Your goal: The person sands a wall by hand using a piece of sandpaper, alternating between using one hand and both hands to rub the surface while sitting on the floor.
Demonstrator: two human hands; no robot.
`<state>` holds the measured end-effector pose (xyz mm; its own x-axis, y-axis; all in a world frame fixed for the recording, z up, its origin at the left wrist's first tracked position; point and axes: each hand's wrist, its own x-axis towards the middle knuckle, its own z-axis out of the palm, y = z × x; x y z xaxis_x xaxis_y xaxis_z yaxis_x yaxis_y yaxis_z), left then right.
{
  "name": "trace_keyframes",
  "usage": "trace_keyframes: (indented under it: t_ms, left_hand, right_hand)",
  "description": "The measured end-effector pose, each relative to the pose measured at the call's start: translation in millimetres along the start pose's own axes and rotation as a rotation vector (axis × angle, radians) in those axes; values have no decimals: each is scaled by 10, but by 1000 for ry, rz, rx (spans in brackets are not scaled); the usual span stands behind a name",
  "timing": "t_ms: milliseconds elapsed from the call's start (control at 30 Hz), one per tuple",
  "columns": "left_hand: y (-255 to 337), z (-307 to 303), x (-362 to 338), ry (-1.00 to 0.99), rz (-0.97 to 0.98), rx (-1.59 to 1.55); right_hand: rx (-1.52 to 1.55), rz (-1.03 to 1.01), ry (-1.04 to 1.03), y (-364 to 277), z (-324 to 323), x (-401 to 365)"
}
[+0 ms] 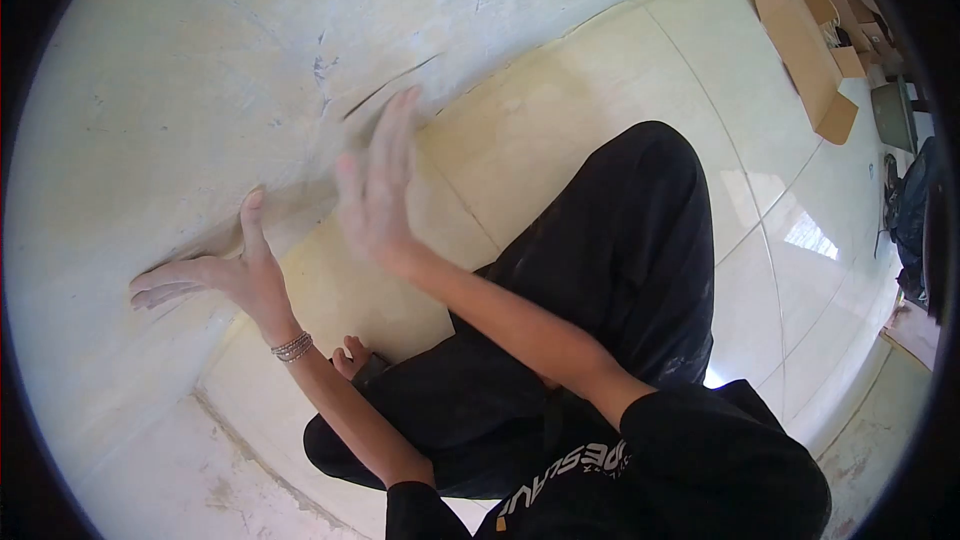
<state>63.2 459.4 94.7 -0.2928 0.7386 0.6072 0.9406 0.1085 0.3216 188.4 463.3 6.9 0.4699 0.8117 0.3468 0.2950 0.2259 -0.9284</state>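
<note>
My left hand (235, 275), with a beaded bracelet (292, 346) at the wrist, is by the pale, scuffed wall (250, 70). Its thumb points up and its fingers stretch out sideways, holding nothing. To its right, my right hand (383, 195) is raised, slightly blurred by motion, its fingers extended and thumb apart. No object shows in it. Just above its fingertips, a dark slanting line (390, 86) marks the wall. Both hands look dusted with something pale.
My bent legs in black trousers (620, 240) rest on the glossy tiled floor (560, 110), a bare foot (352, 356) showing beside them. At the upper right lies an opened cardboard box (800, 55). Dark bags (912, 210) sit along the right edge.
</note>
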Motion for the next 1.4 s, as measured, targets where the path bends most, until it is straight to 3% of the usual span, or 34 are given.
trace_keyframes:
  t_ms: [100,167,267,433,533,700,900,1167,1267,1400]
  left_hand:
    - [4,5,1,-1,-8,-3]
    - [-33,15,4,0,-4,3]
    - [-24,10,4,3,-12,-25]
    - [-5,6,13,2,-10,-15]
    - [-28,15,-10,1,33,-3]
    - [-34,18,-13,8,22,-19]
    - [10,4,-25,6,-1,-15]
    - [-5,28,-31,21,35,-37]
    - [0,12,-29,15,48,-30]
    - [-9,7,-24,12,69,-11]
  right_hand:
    - [22,39,33,7,-31,106]
    - [92,10,201,289,-152,550]
    - [157,166,362,306,-305,935]
    - [59,-32,-46,-47,73,-116]
    - [34,-21,-3,6,-10,54]
    - [6,-27,283,245,-231,755]
    - [5,-65,-107,-94,32,-127]
    - [17,-29,256,260,-267,731]
    - [-37,-121,1,62,-64,109]
    - [-55,-121,-25,12,-31,81]
